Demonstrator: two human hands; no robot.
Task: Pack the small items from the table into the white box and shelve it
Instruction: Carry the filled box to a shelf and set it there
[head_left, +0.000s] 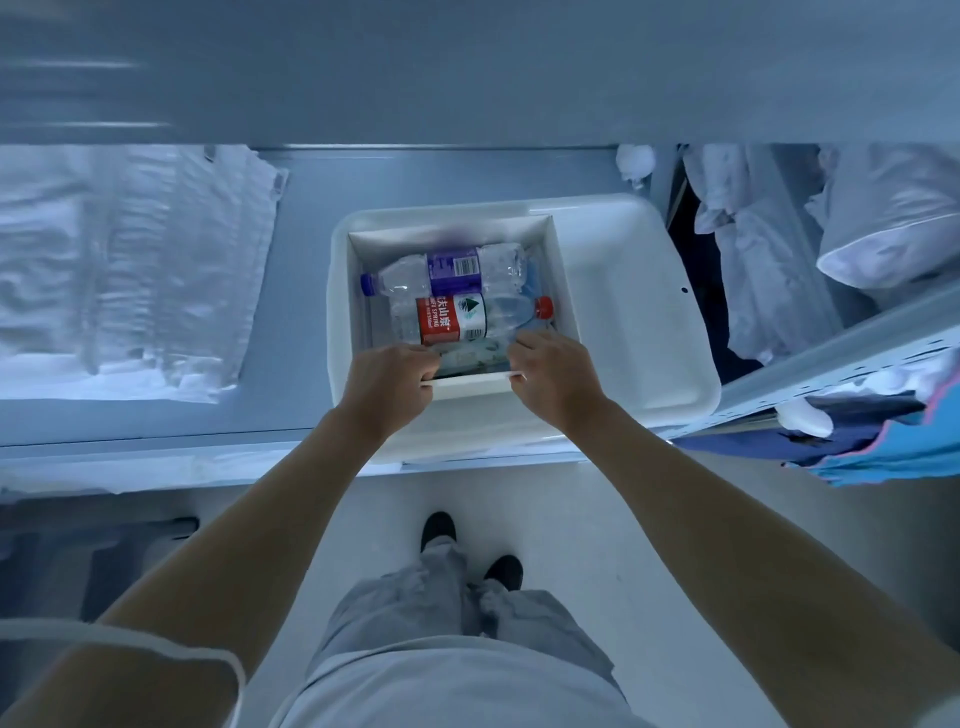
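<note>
Seen from above, a person's two bare hands grasp the near wall of a square white cardboard box (558, 270), the left hand (387, 387) clenched over the rim at the left and the right hand (553, 376) clenched over it at the right, fingers curled inside the box and both forearms stretched straight forward from the body. The box sits in the left part of a wide white plastic tray (631, 312) that rests on a pale grey metal shelf (306, 291), the tray's long axis running left to right. Inside the box lie two clear plastic water bottles on their sides, long axes across the box: the purple-labelled bottle (447, 270) at the far side with its purple cap pointing left, and the red-labelled bottle (462, 318) just beside it, nearer the hands, with its red cap pointing right. A flat patterned packet (470, 353) shows between the hands; its kind cannot be told. Folded white cloth (130, 270) lies on the shelf to the left, well apart from the tray.
</note>
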